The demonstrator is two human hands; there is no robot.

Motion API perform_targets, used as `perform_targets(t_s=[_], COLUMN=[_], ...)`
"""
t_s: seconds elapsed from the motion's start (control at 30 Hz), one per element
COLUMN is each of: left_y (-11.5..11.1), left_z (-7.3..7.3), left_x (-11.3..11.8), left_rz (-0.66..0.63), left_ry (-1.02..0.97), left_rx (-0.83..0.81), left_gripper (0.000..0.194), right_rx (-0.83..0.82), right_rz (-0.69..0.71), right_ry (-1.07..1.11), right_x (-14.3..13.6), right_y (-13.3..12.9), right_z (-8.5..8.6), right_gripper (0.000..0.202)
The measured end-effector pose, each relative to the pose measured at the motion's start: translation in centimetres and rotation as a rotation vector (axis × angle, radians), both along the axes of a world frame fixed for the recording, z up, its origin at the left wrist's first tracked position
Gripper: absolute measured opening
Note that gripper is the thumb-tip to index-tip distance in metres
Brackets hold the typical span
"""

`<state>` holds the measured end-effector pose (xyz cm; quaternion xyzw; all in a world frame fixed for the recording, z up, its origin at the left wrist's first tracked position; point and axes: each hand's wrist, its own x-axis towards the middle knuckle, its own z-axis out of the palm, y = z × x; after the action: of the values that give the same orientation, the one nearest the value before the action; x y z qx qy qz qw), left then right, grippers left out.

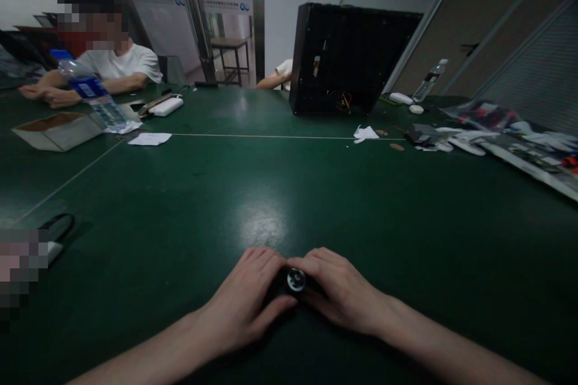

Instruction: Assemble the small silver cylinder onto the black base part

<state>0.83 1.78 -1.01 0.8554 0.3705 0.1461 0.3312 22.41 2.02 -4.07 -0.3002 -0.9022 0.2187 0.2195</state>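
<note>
At the near middle of the green table (289,186), the left hand (253,292) and right hand (341,289) curl partly closed from either side around a small round part (296,280), apparently gripping it together, its silvery end facing the wearer. The step in hand looks like steadying or handling it; any further move calls for careful, matched finger pressure.

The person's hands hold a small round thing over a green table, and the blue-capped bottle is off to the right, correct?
Not quite: the head view shows the blue-capped bottle off to the left. The left hand and right hand do hold the small round thing.
</note>
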Motion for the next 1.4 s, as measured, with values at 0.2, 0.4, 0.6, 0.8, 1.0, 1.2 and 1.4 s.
perform_targets(t_s=[0.2, 0.4, 0.6, 0.8, 1.0, 1.2, 1.4], left_y=[-0.1, -0.1, -0.2, -0.4, -0.4, -0.3, -0.2], left_z=[0.0, -0.5, -0.7, 0.1, 0.1, -0.2, -0.6], left_x=[0.1, -0.1, -0.2, -0.5, -0.4, -0.5, -0.6], left_rz=[-0.019, -0.016, -0.001, 0.058, 0.061, 0.077, 0.087], left_ry=[0.031, 0.016, 0.003, -0.048, -0.067, -0.061, -0.069], left_rx=[0.018, 0.023, 0.019, -0.024, -0.025, -0.022, -0.010], left_gripper=[0.009, 0.013, 0.012, 0.034, 0.036, 0.033, 0.034], right_rx=[0.059, -0.022, -0.213, -0.481, -0.463, -0.471, -0.526], right_rz=[-0.011, -0.025, -0.049, -0.147, -0.132, -0.158, -0.172], right_ry=[0.020, 0.004, 0.150, 0.249, 0.234, 0.187, 0.196], right_x=[-0.4, -0.3, -0.2, -0.3, -0.2, 0.0, -0.3], right_y=[-0.4, -0.7, -0.9, -0.8, -0.7, -0.8, -0.6], right_z=[-0.2, -0.2, 0.1, 0.7, 0.6, 1.1, 1.3], right_gripper=[0.045, 0.057, 0.060, 0.063, 0.063, 0.069, 0.065])
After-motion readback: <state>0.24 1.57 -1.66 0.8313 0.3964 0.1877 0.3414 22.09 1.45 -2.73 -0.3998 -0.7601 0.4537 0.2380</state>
